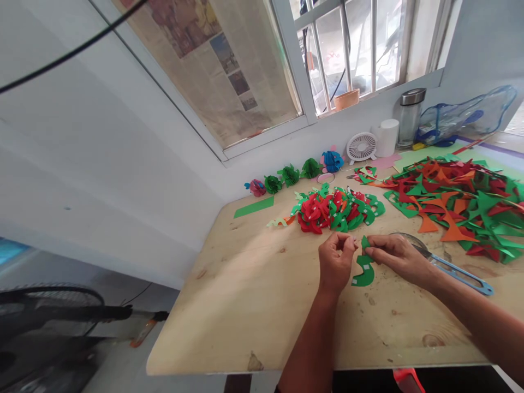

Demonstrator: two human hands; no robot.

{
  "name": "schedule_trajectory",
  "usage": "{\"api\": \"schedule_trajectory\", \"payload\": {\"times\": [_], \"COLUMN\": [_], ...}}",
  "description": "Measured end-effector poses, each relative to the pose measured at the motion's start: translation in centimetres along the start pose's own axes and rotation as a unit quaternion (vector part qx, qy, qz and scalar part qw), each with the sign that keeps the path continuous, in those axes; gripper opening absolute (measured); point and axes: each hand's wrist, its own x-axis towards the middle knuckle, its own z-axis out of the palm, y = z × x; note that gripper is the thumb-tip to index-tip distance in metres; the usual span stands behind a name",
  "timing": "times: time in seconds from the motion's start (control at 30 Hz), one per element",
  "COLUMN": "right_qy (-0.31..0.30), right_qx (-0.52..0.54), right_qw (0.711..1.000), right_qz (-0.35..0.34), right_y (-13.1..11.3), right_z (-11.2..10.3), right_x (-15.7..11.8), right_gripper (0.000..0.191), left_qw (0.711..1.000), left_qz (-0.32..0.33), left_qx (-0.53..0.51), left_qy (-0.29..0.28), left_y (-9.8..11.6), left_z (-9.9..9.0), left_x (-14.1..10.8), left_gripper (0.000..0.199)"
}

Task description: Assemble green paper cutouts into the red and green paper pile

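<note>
A curved green paper piece (363,274) with small white squares on it hangs or lies between my hands, near the front of the wooden table. My right hand (395,255) pinches its upper end between thumb and fingers. Just left of it, my left hand (338,256) is closed, thumb against forefinger, at a tiny pale bit too small to name. Beyond both hands sits a pile of red and green cut paper pieces (313,212), several with white squares.
Red, green and orange paper scraps (450,202) cover the right side. A blue-handled tool (462,273) lies by my right forearm. Paper ornaments (290,175), a small white fan (362,147) and a glass bottle (409,120) stand along the wall.
</note>
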Motion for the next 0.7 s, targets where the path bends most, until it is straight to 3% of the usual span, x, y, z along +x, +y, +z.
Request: {"api": "schedule_trajectory", "payload": {"times": [0.13,0.3,0.5,0.7], "right_qy": [0.027,0.047,0.064,0.087], "right_qx": [-0.004,0.003,0.004,-0.005], "right_qw": [1.0,0.999,0.997,0.995], "right_qz": [0.001,0.018,0.038,0.039], "right_y": [-0.1,-0.5,-0.4,-0.1], "right_z": [-0.2,-0.4,-0.4,-0.3], "right_x": [-0.1,0.0,0.1,0.2], "right_gripper": [0.035,0.036,0.037,0.038], "left_qw": [0.999,0.99,0.979,0.964], "left_qz": [-0.044,-0.097,-0.151,-0.167], "left_qx": [0.012,-0.058,-0.116,-0.173], "left_qy": [-0.029,-0.087,-0.072,-0.113], "left_y": [-0.8,-1.3,-0.3,-0.1], "left_z": [-0.1,0.0,-0.4,-0.6], "left_x": [0.2,0.4,0.6,0.4], "left_gripper": [0.018,0.015,0.03,0.031]}}
